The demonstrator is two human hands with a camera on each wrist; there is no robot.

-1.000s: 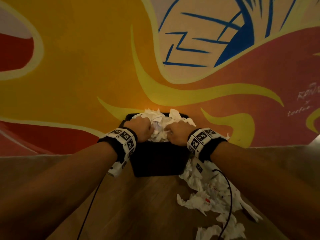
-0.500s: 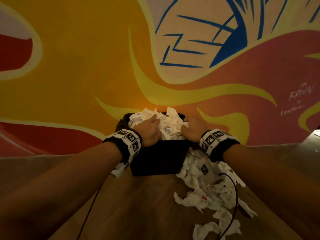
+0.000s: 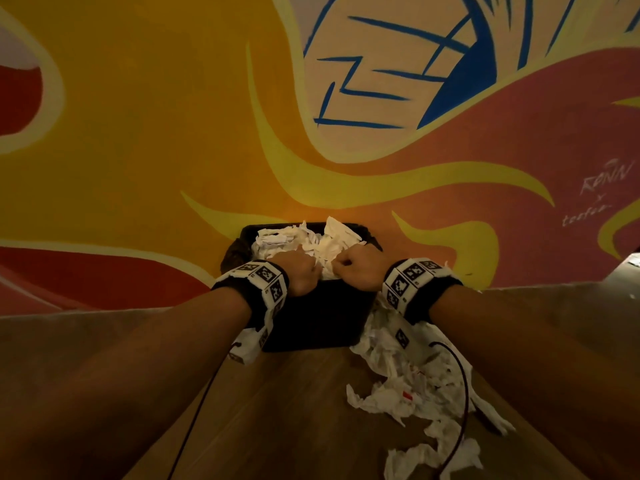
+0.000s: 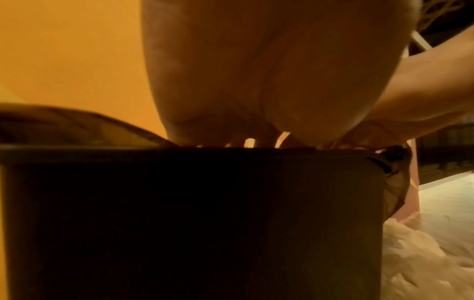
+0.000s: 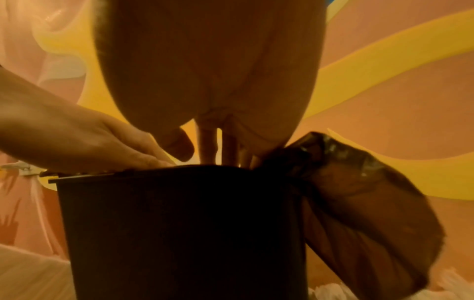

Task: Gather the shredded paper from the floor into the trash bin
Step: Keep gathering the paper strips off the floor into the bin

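Hands back together at bin mouth: left hand and right hand curled, fists pressing paper down. Half second ago they lay flat. Bin heaped; more scraps on floor at 4 o'clock.

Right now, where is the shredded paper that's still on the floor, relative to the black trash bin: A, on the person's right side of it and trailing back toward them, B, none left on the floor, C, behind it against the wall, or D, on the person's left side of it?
A: in the head view the loose shredded paper lies on the wooden floor to the right of the trash bin, under the person's right forearm.
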